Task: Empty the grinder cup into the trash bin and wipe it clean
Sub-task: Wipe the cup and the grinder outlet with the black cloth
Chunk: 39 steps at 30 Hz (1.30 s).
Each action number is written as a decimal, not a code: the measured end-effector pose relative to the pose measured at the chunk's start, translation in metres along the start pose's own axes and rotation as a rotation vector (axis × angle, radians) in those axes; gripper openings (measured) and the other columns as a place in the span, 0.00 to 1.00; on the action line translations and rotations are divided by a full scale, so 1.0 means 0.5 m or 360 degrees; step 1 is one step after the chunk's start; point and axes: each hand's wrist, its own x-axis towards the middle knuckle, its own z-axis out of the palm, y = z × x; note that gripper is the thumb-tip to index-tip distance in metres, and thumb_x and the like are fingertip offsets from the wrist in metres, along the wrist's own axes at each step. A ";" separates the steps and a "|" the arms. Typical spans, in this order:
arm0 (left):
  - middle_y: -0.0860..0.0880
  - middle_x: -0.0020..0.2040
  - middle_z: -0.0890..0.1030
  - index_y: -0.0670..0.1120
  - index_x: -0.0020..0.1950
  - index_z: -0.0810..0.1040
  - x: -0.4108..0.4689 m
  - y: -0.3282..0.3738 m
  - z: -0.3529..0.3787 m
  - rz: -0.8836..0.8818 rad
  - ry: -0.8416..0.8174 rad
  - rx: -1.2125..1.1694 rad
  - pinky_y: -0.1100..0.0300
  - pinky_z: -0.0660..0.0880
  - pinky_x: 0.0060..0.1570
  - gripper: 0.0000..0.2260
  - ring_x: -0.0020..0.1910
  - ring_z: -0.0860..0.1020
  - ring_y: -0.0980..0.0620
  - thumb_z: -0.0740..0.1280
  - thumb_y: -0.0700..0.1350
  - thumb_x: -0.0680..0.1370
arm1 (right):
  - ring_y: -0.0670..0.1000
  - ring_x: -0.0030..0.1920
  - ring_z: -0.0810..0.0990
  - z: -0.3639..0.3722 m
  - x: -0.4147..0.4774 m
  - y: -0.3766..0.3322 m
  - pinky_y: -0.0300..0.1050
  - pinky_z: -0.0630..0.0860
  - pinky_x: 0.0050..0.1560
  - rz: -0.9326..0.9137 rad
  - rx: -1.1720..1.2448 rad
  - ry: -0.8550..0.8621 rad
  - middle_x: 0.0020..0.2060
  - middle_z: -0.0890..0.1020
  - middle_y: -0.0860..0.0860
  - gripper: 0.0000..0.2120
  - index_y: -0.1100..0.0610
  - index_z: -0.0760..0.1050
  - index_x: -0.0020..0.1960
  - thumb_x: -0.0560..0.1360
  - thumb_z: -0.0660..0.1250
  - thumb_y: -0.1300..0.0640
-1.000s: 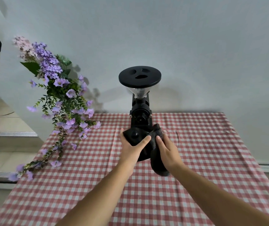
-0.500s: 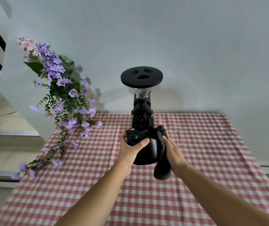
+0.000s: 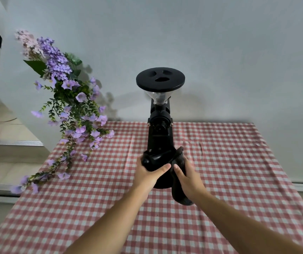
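We gripped the grinder cup (image 3: pixel 156 162) in our left hand (image 3: pixel 148 176); our right hand (image 3: pixel 187 176) clutched the dark cloth (image 3: pixel 181 191), mid-wipe. Next, probably, its inside.

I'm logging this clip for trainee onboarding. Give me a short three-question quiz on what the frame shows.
1. True or false: the left hand grips the black grinder cup.
2. What does the right hand press against the cup? A) a sponge B) a dark cloth C) a paper towel
3. Fill in: the purple flowers stand to the ___ of the grinder on the checked tablecloth.

Key: 1 true; 2 B; 3 left.
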 end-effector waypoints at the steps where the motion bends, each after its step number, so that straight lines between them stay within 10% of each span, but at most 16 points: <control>1: 0.58 0.56 0.77 0.56 0.64 0.69 -0.001 -0.010 -0.003 0.0029 -0.0004 0.0005 0.69 0.70 0.42 0.37 0.52 0.75 0.61 0.82 0.53 0.60 | 0.47 0.61 0.76 0.001 -0.005 0.012 0.46 0.73 0.61 0.0039 -0.0012 -0.0029 0.62 0.76 0.45 0.24 0.44 0.56 0.74 0.80 0.56 0.45; 9: 0.58 0.63 0.71 0.60 0.69 0.62 -0.005 -0.109 -0.029 0.0121 -0.0067 0.0336 0.49 0.71 0.66 0.47 0.66 0.71 0.53 0.84 0.51 0.56 | 0.53 0.67 0.72 0.024 -0.027 0.082 0.53 0.70 0.67 0.0210 -0.0154 -0.0153 0.69 0.72 0.50 0.29 0.37 0.46 0.75 0.81 0.56 0.53; 13: 0.61 0.61 0.70 0.59 0.71 0.60 -0.008 -0.108 -0.030 0.0195 -0.0032 0.0568 0.59 0.66 0.61 0.49 0.62 0.68 0.60 0.83 0.55 0.56 | 0.48 0.61 0.76 0.035 -0.038 0.092 0.38 0.73 0.52 0.0194 -0.0364 0.0013 0.65 0.76 0.47 0.29 0.39 0.47 0.76 0.80 0.57 0.53; 20: 0.50 0.75 0.65 0.55 0.77 0.56 -0.006 -0.101 -0.053 -0.0108 -0.0184 0.0685 0.47 0.66 0.67 0.43 0.73 0.65 0.47 0.71 0.65 0.68 | 0.50 0.59 0.77 0.022 -0.040 0.102 0.43 0.76 0.56 0.0180 -0.0535 0.0010 0.62 0.77 0.49 0.22 0.49 0.59 0.74 0.81 0.57 0.55; 25: 0.52 0.76 0.64 0.58 0.76 0.56 -0.003 -0.072 -0.046 -0.0063 -0.0238 0.0605 0.47 0.66 0.68 0.33 0.73 0.64 0.47 0.69 0.54 0.76 | 0.44 0.49 0.76 0.008 -0.023 0.083 0.35 0.74 0.42 0.0185 -0.0273 0.0231 0.56 0.79 0.47 0.14 0.51 0.66 0.67 0.81 0.56 0.53; 32: 0.53 0.76 0.62 0.65 0.75 0.56 -0.014 -0.053 -0.048 0.0089 -0.0351 0.0625 0.49 0.65 0.69 0.30 0.74 0.62 0.49 0.65 0.44 0.80 | 0.51 0.70 0.69 0.046 -0.025 0.077 0.46 0.69 0.65 0.0007 -0.0648 0.0028 0.73 0.66 0.48 0.29 0.47 0.46 0.77 0.81 0.55 0.52; 39: 0.51 0.76 0.62 0.62 0.76 0.54 -0.010 -0.047 -0.038 0.0147 -0.0384 0.0834 0.51 0.65 0.69 0.31 0.74 0.62 0.48 0.65 0.44 0.80 | 0.50 0.48 0.78 -0.022 0.011 0.071 0.46 0.77 0.48 0.0350 -0.0630 -0.0273 0.52 0.80 0.53 0.10 0.57 0.71 0.60 0.80 0.58 0.58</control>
